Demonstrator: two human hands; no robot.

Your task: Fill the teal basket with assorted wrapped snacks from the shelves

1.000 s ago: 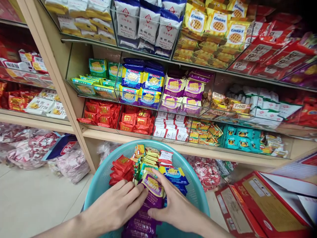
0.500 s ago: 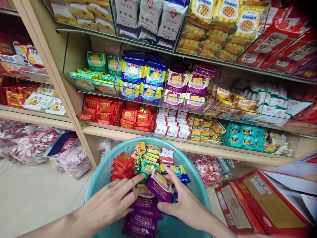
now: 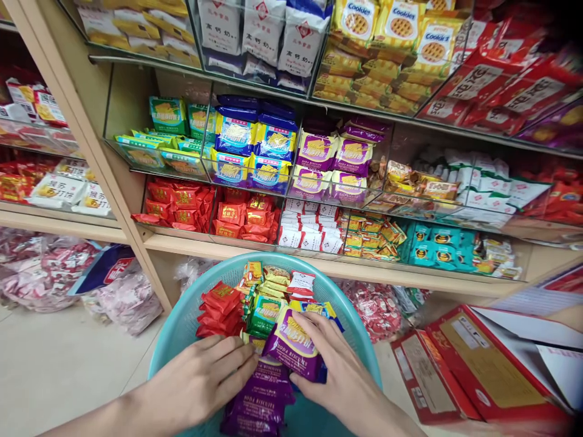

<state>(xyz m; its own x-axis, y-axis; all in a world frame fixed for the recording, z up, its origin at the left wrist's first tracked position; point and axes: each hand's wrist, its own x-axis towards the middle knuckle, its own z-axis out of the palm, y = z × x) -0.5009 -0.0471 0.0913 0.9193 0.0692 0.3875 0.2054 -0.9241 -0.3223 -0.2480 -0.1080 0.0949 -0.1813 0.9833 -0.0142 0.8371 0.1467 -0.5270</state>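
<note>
My right hand (image 3: 334,358) grips a purple and yellow soda biscuit packet (image 3: 294,343), thumb below and fingers over its right side. Below it, more purple soda biscuit packets (image 3: 257,403) lie overlapped in a turquoise plastic basket (image 3: 170,331). My left hand (image 3: 214,370) is closed, fingers pressed together and bent over the left edge of these stacked packets; its thumb is hidden. Around them in the basket sit red packets (image 3: 220,306), a green biscuit packet (image 3: 265,312), a white and red packet (image 3: 301,282), small yellow packets (image 3: 276,276) and a partly covered blue biscuit packet (image 3: 314,308).
Shelves with clear dividers rise behind the basket, holding blue biscuit packets (image 3: 276,142), purple packets (image 3: 353,155), red packets (image 3: 184,206) and teal packets (image 3: 441,246). Bagged goods (image 3: 127,300) lie on the floor at left. An open red carton (image 3: 492,364) stands at right.
My left fingers have drawn together and back, toward the stacked purple packets. My right hand has closed further over the held packet, which is slightly turned and lower. The view has shifted slightly.
</note>
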